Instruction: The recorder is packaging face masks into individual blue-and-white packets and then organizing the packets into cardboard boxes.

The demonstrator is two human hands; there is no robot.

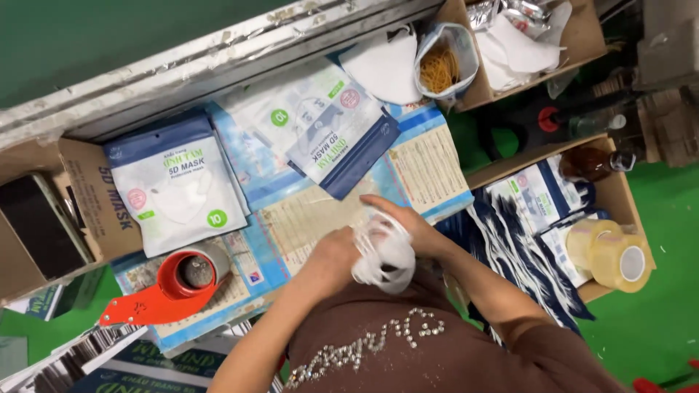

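Hands meet over the near edge of the surface (313,218), which is covered with printed blue sheets: the left hand (331,255) and the right hand (408,222) are both closed around a bunch of white fabric face masks (382,251), pressed between them. Just beyond, flat blue-and-white mask pouches (338,142) lie stacked toward the far edge. A red tape dispenser (171,287) sits at the near left corner.
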